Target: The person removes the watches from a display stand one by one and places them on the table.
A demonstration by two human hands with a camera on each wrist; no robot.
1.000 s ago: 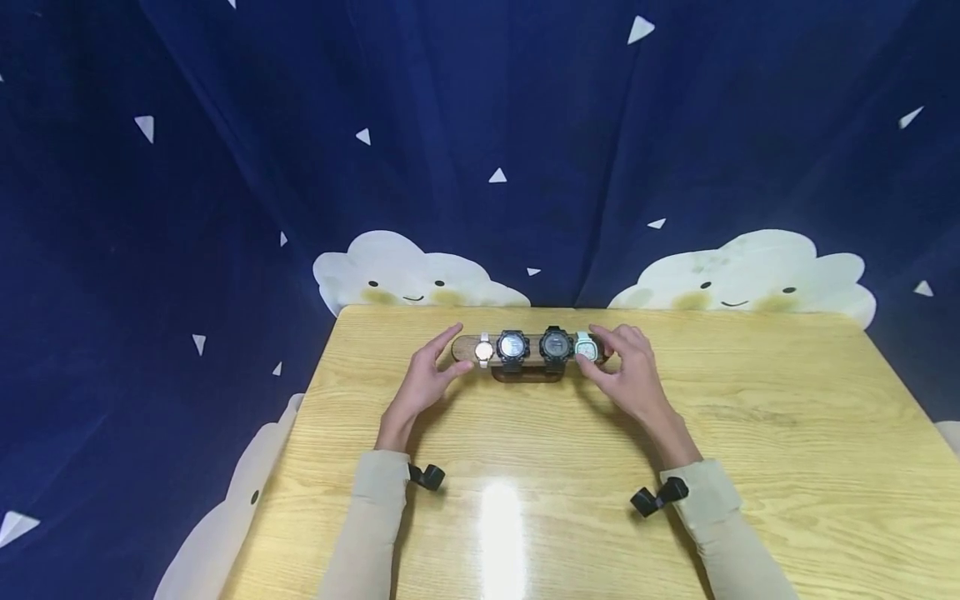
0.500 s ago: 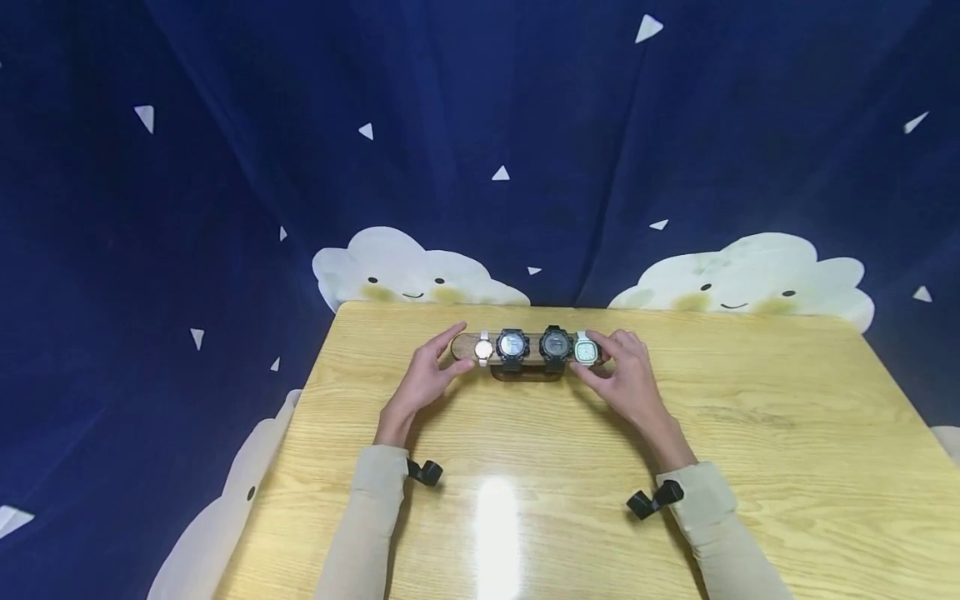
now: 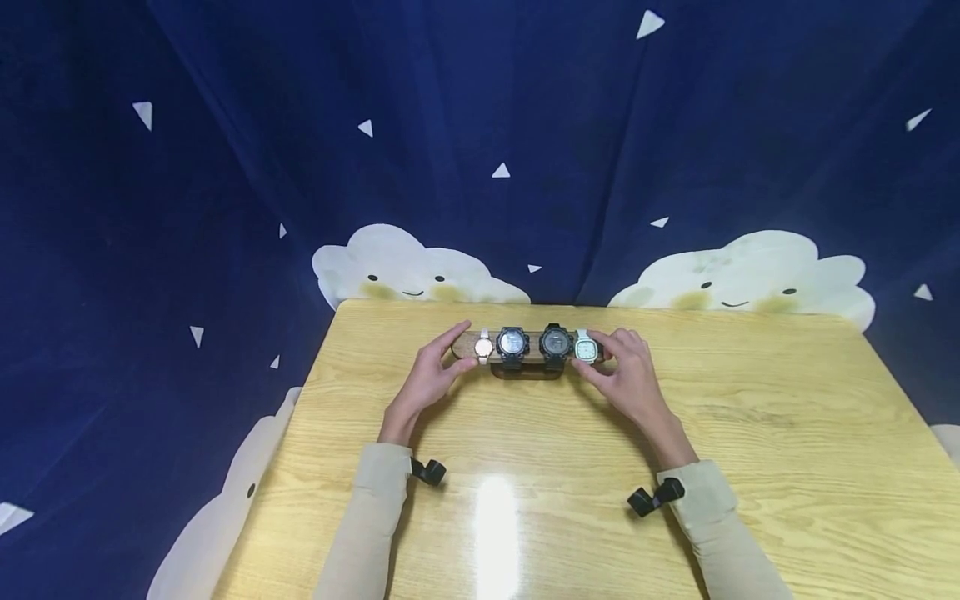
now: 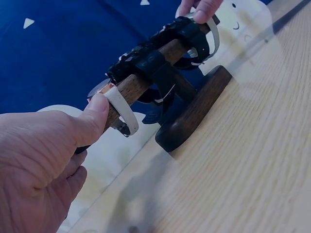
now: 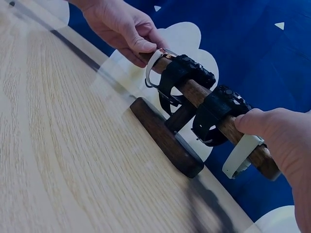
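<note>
A dark wooden watch stand [image 5: 165, 141] carries a row of wristwatches on its horizontal bar. In the head view my left hand [image 3: 427, 379] holds the bar's left end, thumb in front and fingers behind. Its thumb touches the round watch with a white strap [image 4: 122, 109]. Two chunky black watches [image 3: 512, 342] sit along the middle of the bar. At the right end my right hand [image 3: 628, 375] pinches the square pale mint watch [image 3: 586, 350] between thumb and index finger. The fingers behind the bar are partly hidden in the right wrist view.
The stand is near the back edge of a light wooden table [image 3: 540, 450]. Behind hangs a dark blue curtain [image 3: 450, 142] printed with clouds and white triangles. A bright light reflection lies on the tabletop in front.
My right hand has shifted slightly left, its thumb and index finger now at the mint watch's edges, and more of its face shows. My left hand and the stand stay nearly in place.
</note>
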